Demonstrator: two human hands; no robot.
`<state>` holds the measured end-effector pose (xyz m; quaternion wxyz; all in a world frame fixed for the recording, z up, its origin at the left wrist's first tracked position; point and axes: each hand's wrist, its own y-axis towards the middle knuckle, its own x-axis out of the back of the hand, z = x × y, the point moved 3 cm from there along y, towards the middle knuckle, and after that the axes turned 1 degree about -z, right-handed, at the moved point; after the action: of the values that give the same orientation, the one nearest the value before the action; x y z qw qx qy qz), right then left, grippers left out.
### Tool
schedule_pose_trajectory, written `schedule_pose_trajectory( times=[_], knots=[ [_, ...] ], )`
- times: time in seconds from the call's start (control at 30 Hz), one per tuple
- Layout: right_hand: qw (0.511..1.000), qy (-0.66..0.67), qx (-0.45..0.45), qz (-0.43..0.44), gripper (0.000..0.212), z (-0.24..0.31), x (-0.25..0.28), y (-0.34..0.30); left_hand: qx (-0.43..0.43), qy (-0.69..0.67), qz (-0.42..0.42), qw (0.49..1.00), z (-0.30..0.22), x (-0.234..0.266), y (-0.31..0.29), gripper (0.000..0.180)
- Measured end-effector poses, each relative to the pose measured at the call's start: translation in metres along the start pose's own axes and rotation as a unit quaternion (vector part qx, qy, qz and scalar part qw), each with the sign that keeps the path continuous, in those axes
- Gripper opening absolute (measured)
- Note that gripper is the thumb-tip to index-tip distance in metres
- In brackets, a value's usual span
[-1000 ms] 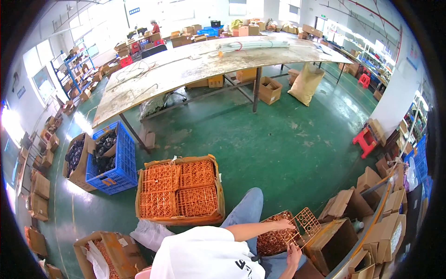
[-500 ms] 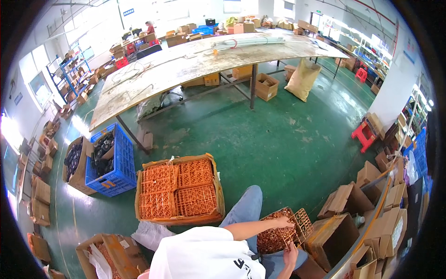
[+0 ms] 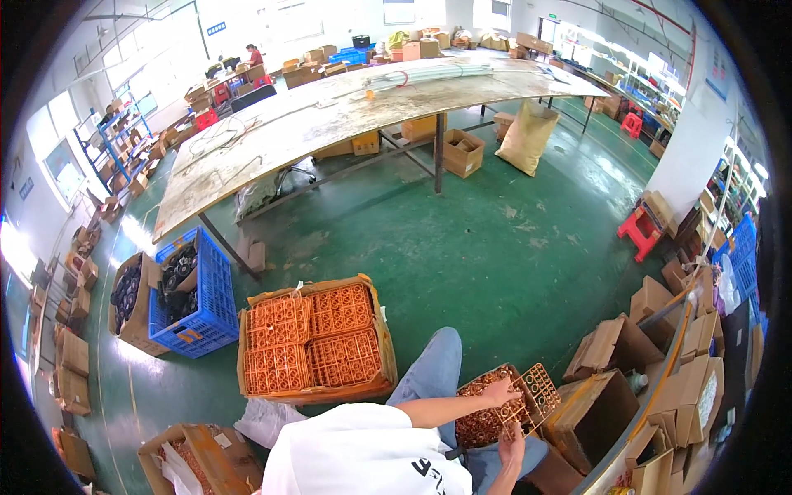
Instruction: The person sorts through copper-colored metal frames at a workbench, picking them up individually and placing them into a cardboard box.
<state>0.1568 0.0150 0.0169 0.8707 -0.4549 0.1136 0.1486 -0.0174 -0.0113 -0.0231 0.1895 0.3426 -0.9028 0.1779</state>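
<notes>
My right hand [image 3: 511, 447] is closed on the lower edge of an orange plastic sprue frame [image 3: 541, 389], a flat lattice with small rings in it. The frame is tilted up at the right side of a carton of loose orange-brown rings [image 3: 478, 423]. Above those rings is my left hand [image 3: 500, 393], its fingers apart and reaching to the frame's left edge. Whether its fingertips touch the frame is too small to tell. The carton sits by my legs, between my knees.
A large carton [image 3: 386, 363] of stacked orange frames stands left of my knee. Beyond it are a blue crate [image 3: 216, 318] with dark parts and a long worktable [image 3: 330, 115]. Opened cartons [image 3: 606, 412] crowd my right. Another carton [image 3: 235, 458] lies lower left. A person [image 3: 254, 58] sits far back.
My left hand has shifted slightly up and left, and its fingers look more spread. The frame is turned a little and shows more of its face. The whole view has shifted slightly.
</notes>
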Motion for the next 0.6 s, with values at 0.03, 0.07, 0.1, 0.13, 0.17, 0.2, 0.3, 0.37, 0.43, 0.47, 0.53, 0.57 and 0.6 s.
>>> schedule_pose_trajectory(
  times=[0.03,0.07,0.1,0.13,0.17,0.2,0.3,0.37,0.43,0.47,0.53,0.57,0.6],
  knots=[
    [1.0,0.004,0.004,-0.006,0.016,0.002,0.006,0.003,-0.004,-0.002,0.007,1.0,-0.005,-0.002,-0.001,0.05],
    [1.0,-0.01,0.012,0.007,0.014,0.005,0.014,0.005,0.033,-0.089,0.045,0.994,-0.012,-0.006,-0.004,0.048],
    [0.999,-0.025,0.02,0.021,0.012,0.007,0.021,0.007,0.072,-0.173,0.083,0.979,-0.02,-0.009,-0.008,0.047],
    [0.999,-0.026,0.019,0.023,0.012,0.008,0.018,0.005,0.072,-0.173,0.081,0.979,-0.017,-0.008,-0.005,0.047],
    [0.999,-0.04,0.019,0.032,0.012,0.01,0.015,0.002,0.105,-0.203,0.146,0.962,-0.012,-0.009,-0.002,0.047],
    [0.997,-0.054,0.019,0.042,0.013,0.011,0.012,-0.001,0.137,-0.233,0.21,0.94,-0.007,-0.01,-0.001,0.048],
    [0.997,-0.057,0.011,0.058,0.012,0.01,0.011,0.0,0.147,-0.257,0.205,0.933,0.002,-0.01,-0.001,0.05],
    [0.998,-0.035,0.0,0.055,0.011,0.007,0.017,0.005,0.11,-0.177,0.162,0.965,-0.006,-0.005,-0.003,0.051],
    [0.998,-0.013,-0.011,0.053,0.011,0.005,0.025,0.01,0.07,-0.095,0.118,0.986,-0.015,0.002,-0.003,0.053],
    [0.996,-0.014,-0.015,0.083,0.011,0.004,0.025,0.012,0.072,-0.098,0.124,0.985,-0.018,0.004,-0.003,0.053],
    [0.993,-0.016,-0.021,0.113,0.012,0.005,0.022,0.01,0.074,-0.102,0.13,0.984,-0.019,0.007,-0.001,0.054],
    [0.994,-0.003,-0.014,0.104,0.012,0.008,0.018,0.007,0.104,-0.169,0.169,0.965,-0.018,0.005,0.0,0.053],
    [0.995,0.01,-0.006,0.095,0.013,0.009,0.015,0.003,0.132,-0.235,0.208,0.94,-0.018,0.002,0.001,0.053]
  ],
)
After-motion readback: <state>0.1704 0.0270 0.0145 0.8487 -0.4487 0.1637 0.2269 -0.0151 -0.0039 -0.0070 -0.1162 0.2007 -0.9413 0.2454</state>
